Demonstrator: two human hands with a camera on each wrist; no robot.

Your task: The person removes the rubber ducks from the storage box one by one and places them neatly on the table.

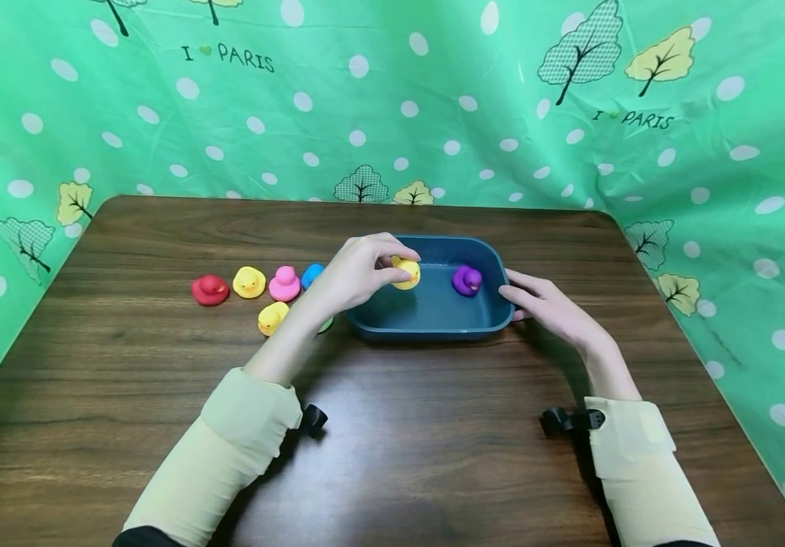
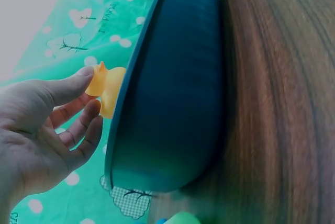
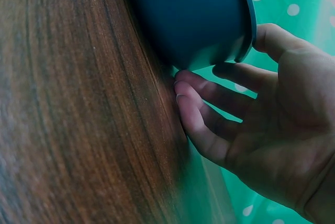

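My left hand (image 1: 359,272) pinches a yellow rubber duck (image 1: 407,276) between thumb and fingers, over the left part of a dark blue plastic tub (image 1: 429,333). In the left wrist view that duck (image 2: 109,89) shows just above the tub's rim. A purple rubber duck (image 1: 466,280) sits inside the tub, toward its right side. At the tub's right end, my right hand (image 1: 548,308) holds the rim. The right wrist view shows the thumb at the rim, with the other fingers (image 3: 201,90) low by the tub's outer wall.
Left of the tub on the wooden table (image 1: 406,441) are a red duck (image 1: 210,290), yellow ducks (image 1: 249,282) (image 1: 272,318), and a pink duck (image 1: 285,284). A blue duck (image 1: 312,275) and a green one (image 1: 327,325) are partly hidden by my left arm. A green patterned cloth (image 1: 378,91) hangs behind.
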